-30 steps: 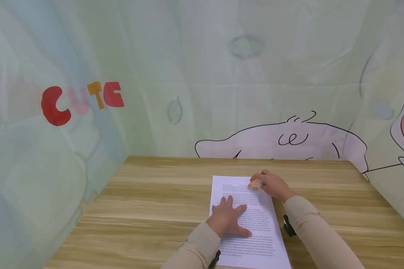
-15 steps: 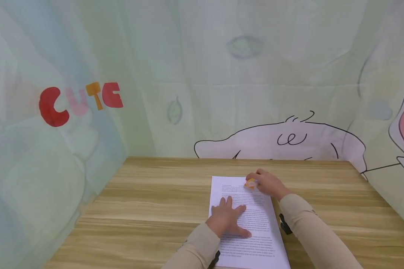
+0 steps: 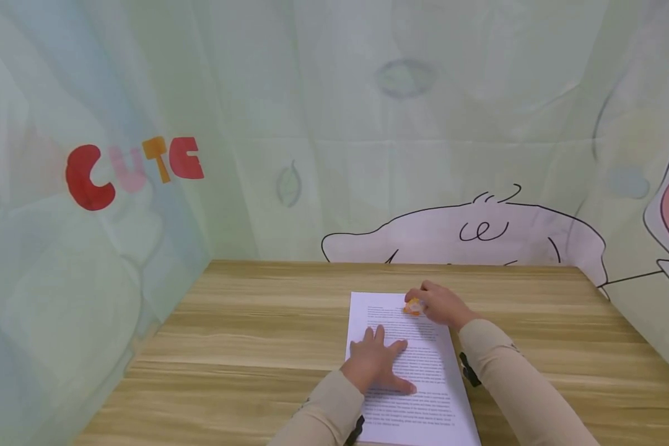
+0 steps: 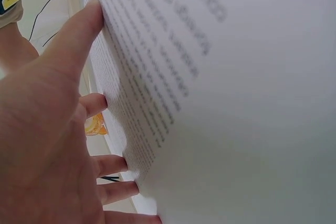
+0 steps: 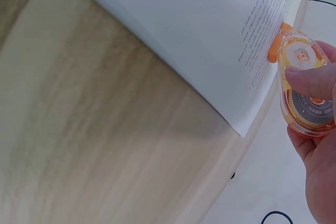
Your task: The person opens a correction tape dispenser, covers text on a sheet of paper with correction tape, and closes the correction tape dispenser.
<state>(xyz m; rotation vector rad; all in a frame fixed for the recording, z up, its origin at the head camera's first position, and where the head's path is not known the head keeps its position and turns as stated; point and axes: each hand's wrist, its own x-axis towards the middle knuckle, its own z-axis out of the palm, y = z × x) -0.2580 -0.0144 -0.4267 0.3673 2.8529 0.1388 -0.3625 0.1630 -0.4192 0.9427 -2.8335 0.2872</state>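
A white sheet of printed paper lies lengthwise on the wooden table. My left hand rests on its left middle part, fingers spread and straight, with the fingertips on the paper in the left wrist view. Near the sheet's top right, my right hand grips a clear and orange correction tape dispenser between thumb and fingers. The dispenser's orange tip is at the printed lines in the right wrist view. The right hand's fingers are partly hidden behind the dispenser.
Bare wood-grain table extends on both sides of the paper. A pale cloth backdrop with cartoon drawings and coloured letters hangs behind and at the sides. Dark wrist straps show at both sleeves.
My right hand has slid a little to the left along the upper lines with the correction tape dispenser. The left hand has stayed in place on the paper.
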